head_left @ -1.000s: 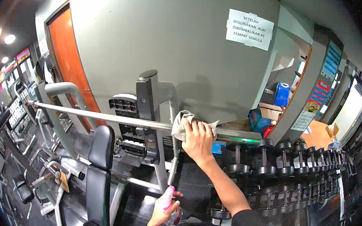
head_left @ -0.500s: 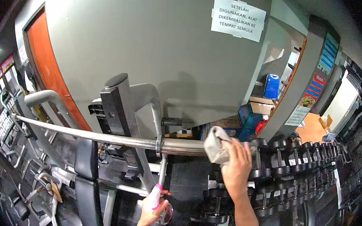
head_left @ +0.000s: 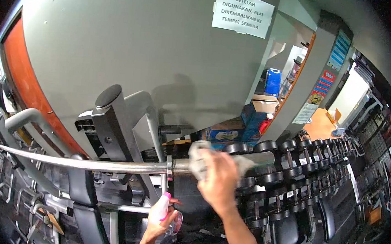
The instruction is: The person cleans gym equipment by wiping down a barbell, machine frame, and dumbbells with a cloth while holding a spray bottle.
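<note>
My right hand (head_left: 218,176), blurred by motion, presses a light grey cloth (head_left: 199,159) onto the thick end sleeve of a metal barbell (head_left: 123,167). Cloth shows on both sides of the fingers. The bar runs across the view to the far left, in front of a dark upright post (head_left: 115,132). Lower down, my left hand (head_left: 156,217) is wrapped around a clear spray bottle (head_left: 174,223) with a white and pink top, below the bar.
A padded black bench (head_left: 87,219) stands at the lower left. Racks of dumbbells (head_left: 289,161) stretch off to the right. Behind are a grey wall (head_left: 133,39) with a paper sign (head_left: 243,13), an orange door (head_left: 36,77) and cardboard boxes (head_left: 263,106).
The view has shifted right and nearer the bar. My right hand with the cloth slid out to the sleeve's end, then came back left toward the collar. My left hand still holds the bottle.
</note>
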